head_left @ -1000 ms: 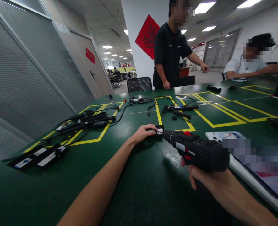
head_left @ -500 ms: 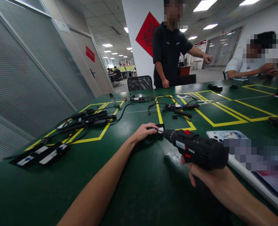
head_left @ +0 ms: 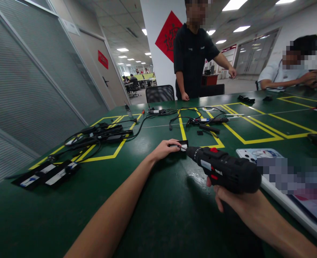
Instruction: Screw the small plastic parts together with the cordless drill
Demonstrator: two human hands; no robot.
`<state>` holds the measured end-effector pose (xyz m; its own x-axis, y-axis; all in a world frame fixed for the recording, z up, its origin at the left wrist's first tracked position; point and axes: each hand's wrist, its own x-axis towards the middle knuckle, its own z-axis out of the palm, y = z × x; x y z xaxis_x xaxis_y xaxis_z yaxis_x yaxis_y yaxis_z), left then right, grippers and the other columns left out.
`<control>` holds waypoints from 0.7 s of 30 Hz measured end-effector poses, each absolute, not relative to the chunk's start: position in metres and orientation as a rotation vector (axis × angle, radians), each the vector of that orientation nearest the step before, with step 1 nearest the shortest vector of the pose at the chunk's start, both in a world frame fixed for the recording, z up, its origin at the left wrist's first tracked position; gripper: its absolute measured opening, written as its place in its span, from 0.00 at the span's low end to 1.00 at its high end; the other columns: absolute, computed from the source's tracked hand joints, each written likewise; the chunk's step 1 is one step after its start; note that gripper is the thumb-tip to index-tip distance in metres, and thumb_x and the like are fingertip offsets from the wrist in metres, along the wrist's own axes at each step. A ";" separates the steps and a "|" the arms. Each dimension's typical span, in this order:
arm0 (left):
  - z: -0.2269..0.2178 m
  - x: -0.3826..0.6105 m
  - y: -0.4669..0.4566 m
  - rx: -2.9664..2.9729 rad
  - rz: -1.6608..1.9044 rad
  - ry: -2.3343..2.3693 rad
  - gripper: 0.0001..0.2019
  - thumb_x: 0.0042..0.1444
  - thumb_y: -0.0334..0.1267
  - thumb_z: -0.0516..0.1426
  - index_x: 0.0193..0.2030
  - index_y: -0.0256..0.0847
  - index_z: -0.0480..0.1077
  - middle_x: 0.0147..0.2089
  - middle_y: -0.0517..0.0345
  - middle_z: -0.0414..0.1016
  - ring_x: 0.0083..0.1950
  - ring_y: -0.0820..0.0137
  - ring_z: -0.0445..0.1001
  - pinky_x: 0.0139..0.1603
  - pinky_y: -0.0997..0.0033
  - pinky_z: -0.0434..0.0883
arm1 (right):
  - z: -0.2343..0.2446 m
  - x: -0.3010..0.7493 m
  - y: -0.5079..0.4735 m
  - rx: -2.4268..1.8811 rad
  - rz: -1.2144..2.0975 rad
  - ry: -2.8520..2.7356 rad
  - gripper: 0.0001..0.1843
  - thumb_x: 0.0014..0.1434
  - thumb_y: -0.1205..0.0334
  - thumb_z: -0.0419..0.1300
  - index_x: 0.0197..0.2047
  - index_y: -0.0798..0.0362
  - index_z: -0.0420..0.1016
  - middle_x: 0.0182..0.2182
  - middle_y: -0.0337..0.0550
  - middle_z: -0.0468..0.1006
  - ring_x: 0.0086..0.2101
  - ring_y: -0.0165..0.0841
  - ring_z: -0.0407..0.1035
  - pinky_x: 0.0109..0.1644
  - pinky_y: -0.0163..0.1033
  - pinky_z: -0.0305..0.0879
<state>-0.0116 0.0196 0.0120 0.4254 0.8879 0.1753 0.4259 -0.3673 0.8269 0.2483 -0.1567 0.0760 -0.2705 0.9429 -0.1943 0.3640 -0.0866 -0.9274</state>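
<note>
My right hand point(head_left: 222, 195) is wrapped round the grip of a black cordless drill point(head_left: 225, 168) with red buttons. The drill lies level, its nose pointing left at a small black part with a white face point(head_left: 184, 146). A thin bit reaches from the chuck to that part; whether its tip touches is too small to tell. My left hand point(head_left: 167, 148) rests on the table with its fingers closed on the left side of the same black-and-white part. The fingers hide much of the part.
Tangled black cables point(head_left: 101, 138) and two black-and-white strips point(head_left: 61, 173) lie left on the green table point(head_left: 99, 208). Farther off is a pen-like tool point(head_left: 214, 121) with cords. A phone point(head_left: 295, 186) lies at the right. A person point(head_left: 192, 61) stands across; another point(head_left: 287, 75) sits right.
My hands, the drill and the part stay almost in place, with a slight shift of the view. The standing person's outstretched hand has moved a little down and left.
</note>
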 end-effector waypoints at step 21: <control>0.005 -0.014 0.025 1.948 0.862 1.066 0.14 0.46 0.40 0.60 0.41 0.40 0.75 0.50 0.52 0.68 0.53 0.64 0.65 0.60 0.63 0.55 | 0.075 0.239 -0.159 -1.535 1.397 -1.696 0.14 0.55 0.52 0.52 0.23 0.51 0.65 0.30 0.46 0.75 0.28 0.36 0.70 0.23 0.36 0.62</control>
<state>-0.0142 0.0248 0.0051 0.4289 0.8803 0.2027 0.3821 -0.3801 0.8423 0.2395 -0.1592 0.0745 -0.2741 0.9188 -0.2840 0.4547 -0.1364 -0.8801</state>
